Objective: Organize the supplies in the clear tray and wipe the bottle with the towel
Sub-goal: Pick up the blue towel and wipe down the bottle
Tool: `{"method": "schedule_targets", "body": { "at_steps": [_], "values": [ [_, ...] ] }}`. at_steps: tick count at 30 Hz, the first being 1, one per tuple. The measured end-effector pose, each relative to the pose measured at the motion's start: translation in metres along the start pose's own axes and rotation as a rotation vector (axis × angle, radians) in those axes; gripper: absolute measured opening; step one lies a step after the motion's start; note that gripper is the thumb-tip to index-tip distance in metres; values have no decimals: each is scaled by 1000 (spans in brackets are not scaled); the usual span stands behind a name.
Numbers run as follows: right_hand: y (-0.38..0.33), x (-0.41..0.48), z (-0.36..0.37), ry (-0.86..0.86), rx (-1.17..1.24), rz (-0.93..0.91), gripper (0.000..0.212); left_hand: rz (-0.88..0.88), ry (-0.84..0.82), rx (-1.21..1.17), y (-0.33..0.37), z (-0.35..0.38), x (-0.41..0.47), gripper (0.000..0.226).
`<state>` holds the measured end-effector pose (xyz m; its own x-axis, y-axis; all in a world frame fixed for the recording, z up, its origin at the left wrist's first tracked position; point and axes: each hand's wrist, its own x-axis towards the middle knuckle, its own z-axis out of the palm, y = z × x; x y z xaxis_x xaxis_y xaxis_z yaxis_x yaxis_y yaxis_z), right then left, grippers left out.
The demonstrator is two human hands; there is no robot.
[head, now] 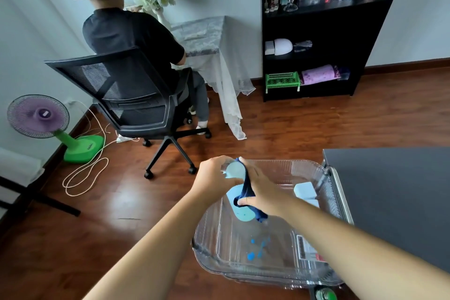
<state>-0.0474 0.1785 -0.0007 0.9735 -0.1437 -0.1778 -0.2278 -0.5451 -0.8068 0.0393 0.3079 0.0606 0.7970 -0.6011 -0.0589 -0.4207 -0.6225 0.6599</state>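
Note:
A light blue bottle (239, 204) hangs tilted above the clear tray (323, 273). My left hand (214, 173) grips its pale cap end at the top. My right hand (258, 190) presses a dark blue towel (246, 190) against the bottle's side, fingers wrapped around both. Inside the tray lie a pale blue block (304, 190) near the far right wall and small blue pieces (255, 249) on the bottom.
The tray rests on a metal-edged cart (341, 190) beside a dark tabletop (394, 190). A person sits in an office chair (136, 95) ahead. A green and purple fan (43, 124) with loose cable stands on the left floor. A black shelf (316, 31) stands at the back.

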Motion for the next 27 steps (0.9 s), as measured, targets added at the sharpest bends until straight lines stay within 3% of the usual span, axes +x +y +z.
{"method": "schedule_targets", "body": {
  "at_steps": [3,6,10,17,19,21,27],
  "values": [
    [2,14,-30,-253,-56,-21,112,37,-183,42,-1,-11,9,46],
    [0,17,-35,-307,-16,-16,110,59,-280,58,0,-18,18,46],
    [6,3,-8,-77,68,-2,107,24,-231,-27,-5,-17,9,54],
    [-6,-14,28,216,142,47,106,-100,136,-100,6,10,-17,41],
    [-8,-15,30,244,112,53,105,-85,155,-64,9,12,-17,37],
    [-7,-15,25,202,89,28,105,-62,102,-53,7,9,-13,36],
    [6,3,-26,-183,-69,-40,104,47,-212,37,1,-12,6,48]
  ]
}}
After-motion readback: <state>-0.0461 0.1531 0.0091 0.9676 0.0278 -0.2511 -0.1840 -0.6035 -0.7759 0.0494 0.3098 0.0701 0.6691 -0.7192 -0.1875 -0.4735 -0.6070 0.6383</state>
